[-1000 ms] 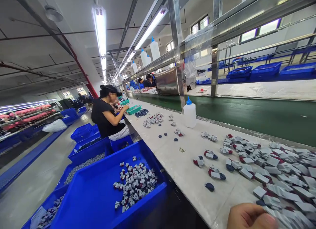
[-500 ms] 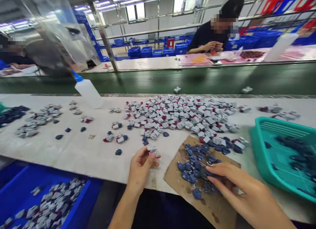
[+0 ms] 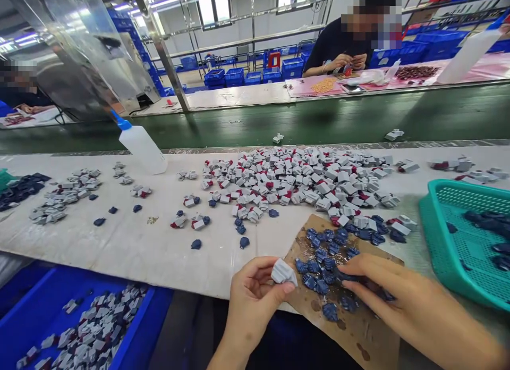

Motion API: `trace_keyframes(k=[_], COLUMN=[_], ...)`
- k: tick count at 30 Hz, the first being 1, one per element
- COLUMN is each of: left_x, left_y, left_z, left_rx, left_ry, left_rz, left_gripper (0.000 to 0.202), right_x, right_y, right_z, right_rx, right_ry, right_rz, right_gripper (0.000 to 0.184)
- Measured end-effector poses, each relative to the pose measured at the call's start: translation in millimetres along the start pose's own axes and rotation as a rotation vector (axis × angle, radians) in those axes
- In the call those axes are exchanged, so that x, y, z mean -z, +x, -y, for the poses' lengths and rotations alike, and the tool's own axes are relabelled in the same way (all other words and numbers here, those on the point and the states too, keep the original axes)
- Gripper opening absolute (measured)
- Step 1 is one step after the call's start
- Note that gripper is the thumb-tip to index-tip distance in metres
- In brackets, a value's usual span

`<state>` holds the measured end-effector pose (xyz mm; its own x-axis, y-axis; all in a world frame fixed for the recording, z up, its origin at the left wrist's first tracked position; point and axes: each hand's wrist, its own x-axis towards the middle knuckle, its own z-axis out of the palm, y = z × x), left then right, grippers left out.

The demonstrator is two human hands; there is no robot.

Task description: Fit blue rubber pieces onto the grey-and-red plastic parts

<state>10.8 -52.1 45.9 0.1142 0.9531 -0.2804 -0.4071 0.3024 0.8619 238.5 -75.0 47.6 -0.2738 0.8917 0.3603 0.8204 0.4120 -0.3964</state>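
My left hand [image 3: 255, 306] is at the table's front edge, pinching a small grey-white plastic piece [image 3: 283, 271] between thumb and fingers. My right hand [image 3: 402, 295] lies over a brown cardboard sheet [image 3: 368, 338] with several dark blue pieces on it, its fingertips closed on a dark blue piece [image 3: 346, 276]. A large heap of grey pieces with red parts [image 3: 306, 181] spreads across the white table [image 3: 119, 258] beyond the cardboard. Loose dark blue pieces [image 3: 244, 242] lie near it.
A teal plastic basket [image 3: 438, 221] holding dark blue pieces stands to the right. A blue bin [image 3: 149, 311] of grey pieces sits below the table's front edge. A white glue bottle [image 3: 141, 149] stands at the back edge, before a green conveyor belt [image 3: 279, 123]. A co-worker [image 3: 338, 53] sits across it.
The view has swung from along the bench to straight across it. My left hand has moved right toward the cardboard with the grey piece, and now shows it more fully.
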Motion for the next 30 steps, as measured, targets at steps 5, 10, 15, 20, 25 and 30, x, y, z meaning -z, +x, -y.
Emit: trace_keyframes(k=[5, 10, 15, 20, 25, 30], left_x=[-10.4, -9.3, -2.3, -3.2, -6.8, 0.8], left_y=[-10.5, -12.6, -10.5, -12.8, -12.0, -9.5], left_z=[-4.1, -3.9, -1.1, -0.5, 6.3, 8.2], left_rx=[0.082, 0.078, 0.029, 0.001, 0.021, 0.087], left_ry=[-0.032, -0.089, -0.054, 0.028, 0.000, 0.034], left_rz=[0.007, 0.068, 0.134, 0.150, 0.087, 0.144], left_gripper=[0.038, 0.035, 0.031, 0.031, 0.034, 0.035], right_x=[9.9, 6.6, 6.1, 14.1, 10.5, -5.9], right_y=[10.9, 15.6, 21.2, 33.0, 42.5, 35.2], right_z=[34.7, 47.6, 49.0, 56.4, 54.5, 50.6], right_rx=[-0.070, -0.057, -0.108, -0.250, -0.273, -0.296], right_ry=[0.198, 0.279, 0.422, 0.552, 0.514, 0.647], right_rz=[-0.072, 0.028, 0.124, 0.222, 0.311, 0.360], right_gripper=[0.025, 0.020, 0.014, 0.021, 0.025, 0.023])
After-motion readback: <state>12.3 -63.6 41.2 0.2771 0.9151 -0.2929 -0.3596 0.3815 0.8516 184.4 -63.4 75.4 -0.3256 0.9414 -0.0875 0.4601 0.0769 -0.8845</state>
